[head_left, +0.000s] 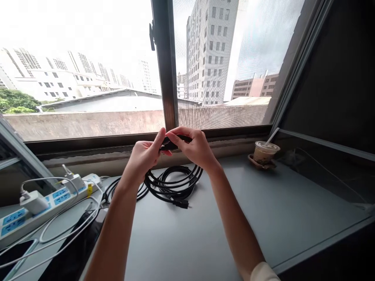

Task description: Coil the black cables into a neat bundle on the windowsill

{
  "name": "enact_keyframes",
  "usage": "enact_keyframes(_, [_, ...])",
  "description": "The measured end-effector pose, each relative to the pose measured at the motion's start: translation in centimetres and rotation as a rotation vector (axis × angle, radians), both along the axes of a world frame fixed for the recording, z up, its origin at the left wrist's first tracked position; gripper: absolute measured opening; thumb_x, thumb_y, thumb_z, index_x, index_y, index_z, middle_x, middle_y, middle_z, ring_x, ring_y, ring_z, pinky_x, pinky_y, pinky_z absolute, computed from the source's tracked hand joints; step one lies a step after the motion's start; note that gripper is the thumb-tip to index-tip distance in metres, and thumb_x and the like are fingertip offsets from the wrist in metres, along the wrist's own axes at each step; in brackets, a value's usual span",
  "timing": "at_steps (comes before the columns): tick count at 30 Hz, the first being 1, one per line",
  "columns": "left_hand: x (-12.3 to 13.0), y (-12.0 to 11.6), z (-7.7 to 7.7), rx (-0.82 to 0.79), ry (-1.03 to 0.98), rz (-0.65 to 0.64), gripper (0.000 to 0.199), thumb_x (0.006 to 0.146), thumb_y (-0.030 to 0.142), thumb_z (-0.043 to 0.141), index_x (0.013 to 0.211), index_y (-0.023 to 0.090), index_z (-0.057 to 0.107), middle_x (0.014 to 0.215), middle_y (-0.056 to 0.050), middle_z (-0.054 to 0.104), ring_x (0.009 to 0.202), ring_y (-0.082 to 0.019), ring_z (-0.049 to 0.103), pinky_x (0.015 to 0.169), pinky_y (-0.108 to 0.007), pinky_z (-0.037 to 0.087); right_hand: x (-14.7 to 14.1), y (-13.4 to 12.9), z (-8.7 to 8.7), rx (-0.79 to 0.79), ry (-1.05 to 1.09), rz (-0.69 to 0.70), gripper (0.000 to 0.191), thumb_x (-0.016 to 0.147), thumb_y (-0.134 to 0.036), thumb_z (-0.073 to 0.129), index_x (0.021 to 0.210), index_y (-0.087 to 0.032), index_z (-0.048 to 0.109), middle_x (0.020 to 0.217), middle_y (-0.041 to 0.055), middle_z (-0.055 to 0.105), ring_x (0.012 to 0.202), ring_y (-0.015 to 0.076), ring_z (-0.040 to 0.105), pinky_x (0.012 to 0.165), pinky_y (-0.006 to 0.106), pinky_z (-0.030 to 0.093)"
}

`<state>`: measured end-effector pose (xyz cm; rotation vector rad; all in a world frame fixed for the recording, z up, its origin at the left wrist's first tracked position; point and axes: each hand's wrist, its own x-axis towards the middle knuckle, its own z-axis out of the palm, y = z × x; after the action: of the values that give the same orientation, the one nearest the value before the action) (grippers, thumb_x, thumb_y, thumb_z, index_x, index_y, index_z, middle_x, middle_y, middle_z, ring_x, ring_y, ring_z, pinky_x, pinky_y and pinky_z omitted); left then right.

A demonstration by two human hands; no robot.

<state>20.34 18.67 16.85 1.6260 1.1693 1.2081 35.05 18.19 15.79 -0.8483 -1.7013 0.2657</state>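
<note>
My left hand (146, 155) and my right hand (191, 146) meet in front of the window frame, raised above the grey desk. Both are closed, thumbs and fingertips pinching the top of a coiled black cable (172, 185). A dark piece shows between the fingers; whether it is a tie or part of the cable I cannot tell. Loops of the cable hang beneath my hands. One black plug (181, 203) with a metal tip dangles at the bottom of the loops. Past my left wrist, more black cable loops (142, 194) rest on the desk.
At the left, a white power strip (52, 203) carries several chargers, with white cords crossing a phone (17, 255) and a black flat object (68, 249). A lidded drink cup (265, 152) with a straw stands on a brown coaster (261, 164) at the back right. Dark panels flank the desk (243, 195).
</note>
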Motion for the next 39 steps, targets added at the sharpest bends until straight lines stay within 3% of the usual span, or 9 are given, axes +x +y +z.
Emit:
enact_keyframes(5, [0.0,0.0,0.0,-0.032,0.049,-0.032,0.059,0.072,0.060,0.056,0.041,0.016,0.032,0.039,0.004,0.025,0.035,-0.002,0.017,0.035,-0.019,0.011,0.4,0.5,-0.3,-0.132,0.131,0.282,0.038,0.079,-0.050,0.057,0.077,-0.014,0.066,0.062,-0.0020,0.052,0.054,0.0065,0.046,0.050,0.020,0.033])
enact_keyframes(8, [-0.1,0.3,-0.1,-0.099,0.002,-0.102,0.058,0.073,0.058,0.057,0.043,0.017,0.029,0.041,0.006,0.022,0.037,-0.001,0.013,0.036,-0.019,0.007,0.2,0.6,-0.4,-0.080,0.145,0.185,0.042,0.085,-0.051,0.049,0.075,-0.014,0.066,0.058,-0.0027,0.049,0.046,0.0046,0.038,0.047,0.021,0.029])
enact_keyframes(11, [-0.4,0.9,-0.4,-0.116,-0.059,-0.117,0.058,0.074,0.060,0.055,0.045,0.017,0.030,0.042,0.006,0.020,0.038,-0.002,0.013,0.035,-0.019,0.006,-0.1,0.3,-0.3,0.060,0.044,0.053,0.038,0.091,-0.047,0.042,0.090,-0.019,0.067,0.078,-0.0004,0.060,0.058,0.0060,0.049,0.055,0.020,0.034])
enact_keyframes(16, [-1.1,1.2,-0.1,-0.194,-0.129,-0.328,0.054,0.079,0.061,0.048,0.051,0.016,0.037,0.044,0.008,0.015,0.037,-0.002,0.010,0.033,-0.016,0.006,-0.3,-0.2,0.0,0.179,-0.135,-0.010,0.026,0.076,-0.042,0.067,0.096,-0.024,0.064,0.094,-0.0035,0.061,0.066,0.0065,0.054,0.052,0.019,0.032])
enact_keyframes(20, [-0.8,0.3,0.4,-0.181,-0.221,-0.443,0.050,0.082,0.058,0.045,0.055,0.016,0.044,0.044,0.008,0.020,0.036,-0.003,0.021,0.035,-0.014,0.022,-0.2,-0.1,0.1,0.229,-0.031,-0.096,0.021,0.079,-0.039,0.064,0.093,-0.023,0.063,0.089,-0.0040,0.062,0.065,0.0072,0.053,0.056,0.019,0.036])
enact_keyframes(26, [0.5,-1.5,0.9,-0.081,-0.329,-0.371,0.030,0.075,0.043,0.063,0.070,0.014,0.060,0.044,0.007,0.030,0.046,-0.007,0.047,0.051,-0.016,0.043,0.3,1.5,-0.1,0.328,0.294,-0.229,0.026,0.078,-0.043,0.062,0.089,-0.019,0.064,0.080,-0.0012,0.060,0.066,0.0081,0.053,0.062,0.020,0.041])
enact_keyframes(33, [0.1,0.1,0.3,-0.089,-0.349,-0.270,0.022,0.068,0.035,0.069,0.072,0.016,0.059,0.056,0.002,0.055,0.064,-0.013,0.062,0.065,-0.021,0.050,1.5,4.5,-1.2,0.143,0.688,-0.292,0.042,0.078,-0.052,0.057,0.099,-0.015,0.060,0.069,-0.0001,0.052,0.052,0.0074,0.045,0.046,0.020,0.037])
enact_keyframes(36, [0.3,1.6,-0.7,-0.031,-0.269,-0.168,0.030,0.065,0.042,0.070,0.066,0.015,0.056,0.055,0.001,0.056,0.061,-0.014,0.063,0.061,-0.021,0.050,1.1,5.4,-1.9,0.122,0.764,-0.369,0.043,0.081,-0.051,0.052,0.101,-0.014,0.057,0.073,0.0016,0.053,0.059,0.0091,0.050,0.050,0.020,0.040])
enact_keyframes(39, [0.6,2.6,-1.6,0.033,-0.230,-0.049,0.037,0.064,0.038,0.069,0.049,0.017,0.042,0.039,0.006,0.039,0.041,-0.009,0.052,0.046,-0.018,0.041,0.4,5.5,-2.4,0.087,0.712,-0.374,0.042,0.080,-0.051,0.054,0.099,-0.014,0.057,0.084,0.0044,0.057,0.061,0.0080,0.052,0.054,0.020,0.043])
